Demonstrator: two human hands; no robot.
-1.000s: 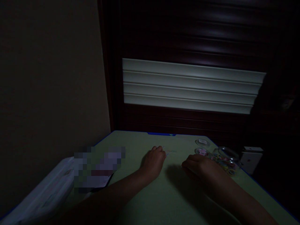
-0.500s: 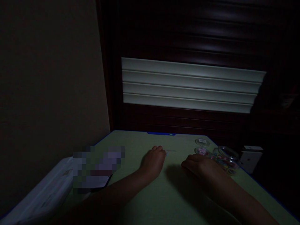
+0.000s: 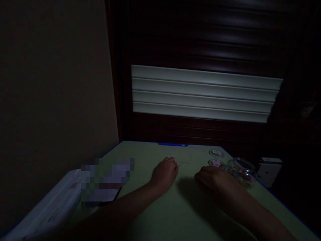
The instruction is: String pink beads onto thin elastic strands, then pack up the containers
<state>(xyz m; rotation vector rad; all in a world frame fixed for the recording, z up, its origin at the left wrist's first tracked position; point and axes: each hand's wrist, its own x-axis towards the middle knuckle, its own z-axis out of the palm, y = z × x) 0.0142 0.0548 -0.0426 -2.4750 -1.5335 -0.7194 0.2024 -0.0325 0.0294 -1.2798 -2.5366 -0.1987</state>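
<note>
Room, dimly lit: one plain wall (image 3: 55,83) at left; dark slatted panelling (image 3: 200,36) behind, with a pale slatted section (image 3: 205,95) set into it. Surface (image 3: 155,214), light green, edged in blue, with a blue fitting (image 3: 173,144) at the middle of its far edge.

Hands, two, bare, well apart from each other over the surface. Left hand (image 3: 165,174): fingers curled, knuckles up, with thin pale strands (image 3: 183,163) lying on the surface just beside its fingertips; whether it pinched any of them could not be told. Right hand (image 3: 213,178): fingers bent together and pointing inward, their tips hidden beneath; whether it was closed on anything could not be told.

Jar (image 3: 241,172), one, clear, mouth open, at the right side beyond the right hand, holding multicoloured bands (image 3: 246,182). Small clear container (image 3: 216,163) with pink pieces, just beside the jar; clear lid (image 3: 217,154) with a white label, behind that container.

At left, a pixelated item (image 3: 110,182) and a long whitish package (image 3: 50,207). Past the right edge, a white box (image 3: 269,174) with an apple-shaped mark.
</note>
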